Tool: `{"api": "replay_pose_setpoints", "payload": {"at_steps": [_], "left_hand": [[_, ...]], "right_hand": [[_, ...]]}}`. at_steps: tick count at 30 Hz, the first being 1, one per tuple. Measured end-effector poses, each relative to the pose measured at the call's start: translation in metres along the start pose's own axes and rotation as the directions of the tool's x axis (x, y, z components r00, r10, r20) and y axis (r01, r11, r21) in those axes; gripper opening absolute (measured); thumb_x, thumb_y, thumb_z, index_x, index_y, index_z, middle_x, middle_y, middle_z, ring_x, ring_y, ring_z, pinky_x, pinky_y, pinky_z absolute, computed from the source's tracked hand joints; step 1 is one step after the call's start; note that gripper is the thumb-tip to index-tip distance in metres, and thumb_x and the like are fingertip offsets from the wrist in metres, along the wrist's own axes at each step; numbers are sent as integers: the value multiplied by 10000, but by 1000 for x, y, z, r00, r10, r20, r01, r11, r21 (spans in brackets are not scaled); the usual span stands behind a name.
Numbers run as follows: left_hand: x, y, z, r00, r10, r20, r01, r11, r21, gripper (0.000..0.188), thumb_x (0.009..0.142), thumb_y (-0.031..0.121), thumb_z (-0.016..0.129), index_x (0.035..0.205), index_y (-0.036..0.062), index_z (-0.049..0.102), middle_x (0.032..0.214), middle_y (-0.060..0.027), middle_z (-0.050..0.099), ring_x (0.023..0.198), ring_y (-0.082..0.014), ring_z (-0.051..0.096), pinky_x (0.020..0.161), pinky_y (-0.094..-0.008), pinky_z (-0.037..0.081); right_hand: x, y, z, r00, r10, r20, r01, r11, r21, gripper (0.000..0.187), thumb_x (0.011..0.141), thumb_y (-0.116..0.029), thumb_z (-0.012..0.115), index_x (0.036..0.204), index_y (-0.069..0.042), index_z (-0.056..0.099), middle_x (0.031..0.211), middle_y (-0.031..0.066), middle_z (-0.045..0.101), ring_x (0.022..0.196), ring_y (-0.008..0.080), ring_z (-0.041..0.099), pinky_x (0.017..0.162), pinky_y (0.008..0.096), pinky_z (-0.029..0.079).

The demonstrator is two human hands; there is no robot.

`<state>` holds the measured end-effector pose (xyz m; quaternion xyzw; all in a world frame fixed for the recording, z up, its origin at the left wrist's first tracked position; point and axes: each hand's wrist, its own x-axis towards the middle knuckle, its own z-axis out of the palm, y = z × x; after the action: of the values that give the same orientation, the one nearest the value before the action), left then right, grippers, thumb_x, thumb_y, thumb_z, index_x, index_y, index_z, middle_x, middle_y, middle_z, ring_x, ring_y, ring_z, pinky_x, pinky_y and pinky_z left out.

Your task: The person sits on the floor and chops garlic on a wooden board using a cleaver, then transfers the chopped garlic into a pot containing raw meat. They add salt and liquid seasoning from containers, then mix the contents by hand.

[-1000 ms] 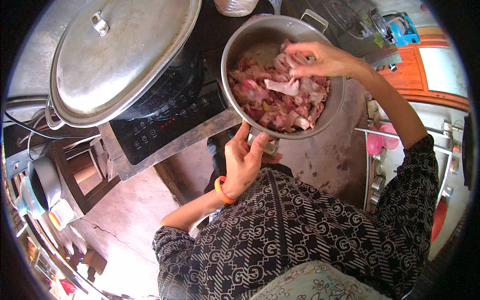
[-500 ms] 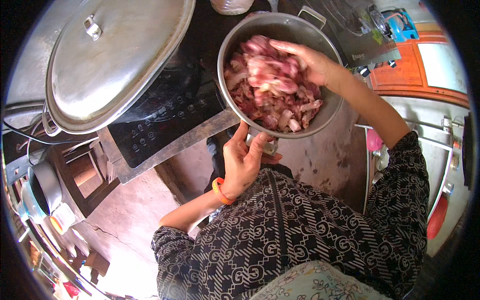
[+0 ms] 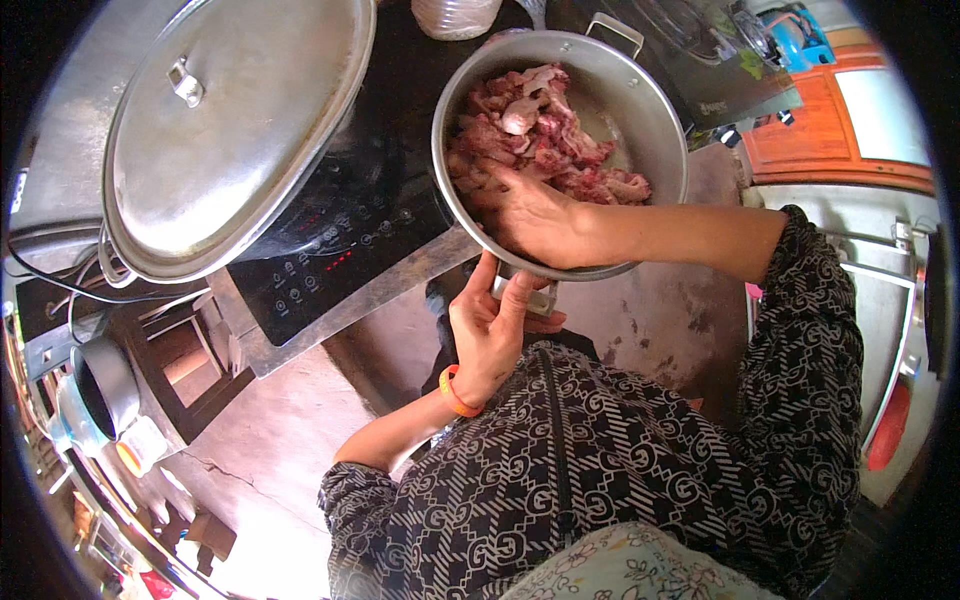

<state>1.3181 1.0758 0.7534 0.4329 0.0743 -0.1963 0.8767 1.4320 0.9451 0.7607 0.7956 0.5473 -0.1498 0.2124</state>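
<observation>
A round metal pot [image 3: 655, 130] holds a heap of raw meat pieces [image 3: 545, 125], piled toward its left and far side. My left hand [image 3: 488, 318] is closed around the pot's near handle [image 3: 530, 296], its thumb on top. Inside the pot, my right hand [image 3: 540, 220] reaches in from the right, pressed down along the near wall with its fingers pushed among the meat. The fingertips are hidden in the pieces and shadow, so I cannot tell whether they grip any.
On the left a large lidded metal pot [image 3: 240, 120] stands on a black induction cooktop [image 3: 320, 265] with lit red indicators. A plastic-wrapped thing [image 3: 455, 15] sits at the back. An orange cabinet [image 3: 800, 150] is at right; a dark pot [image 3: 105, 385] stands far left.
My right hand has moved from the pot's far right side down to its near left, and the lifted meat has dropped into a heap. The left hand keeps its hold on the handle.
</observation>
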Motion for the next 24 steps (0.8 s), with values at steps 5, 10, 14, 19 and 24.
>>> {"api": "replay_pose_setpoints", "payload": {"at_steps": [5,10,14,19,24], "left_hand": [[2,-1,1,1000,-6,2,6,1000,-14,505,997,180,534,1388,-83,351,991,-192,666,704,-249,704,608,-332,626],[4,-1,4,998,61,2,-61,998,8,468,979,174,563,1329,-110,439,1000,-212,687,685,-266,709,589,-327,612],[5,0,4,998,64,15,-63,998,-16,488,980,179,565,1340,-116,420,1013,-219,683,693,-267,710,592,-334,613],[4,3,0,999,34,26,-34,999,1,488,980,172,564,1342,-117,411,1025,-218,679,708,-272,711,604,-339,619],[3,3,2,999,38,19,-38,999,-4,484,981,176,562,1340,-112,414,1019,-210,679,716,-273,712,593,-338,620]], "right_hand": [[-26,33,-2,991,72,112,-63,994,-85,154,736,-205,619,805,-164,751,896,-9,699,1118,186,537,1147,542,200],[-66,89,-10,956,222,-193,-211,975,77,187,686,-108,661,856,-150,727,963,37,679,1091,220,570,1065,593,271],[-98,92,-23,846,438,-303,-360,890,281,308,681,-55,680,986,-97,687,1127,79,629,1138,295,565,985,483,409],[-108,71,-17,804,446,393,-585,711,390,559,702,-411,759,1032,27,650,1024,229,657,965,384,642,868,436,507],[-87,47,10,831,434,349,-547,516,659,746,603,-598,770,931,65,671,920,260,684,903,360,680,812,409,528]]}}
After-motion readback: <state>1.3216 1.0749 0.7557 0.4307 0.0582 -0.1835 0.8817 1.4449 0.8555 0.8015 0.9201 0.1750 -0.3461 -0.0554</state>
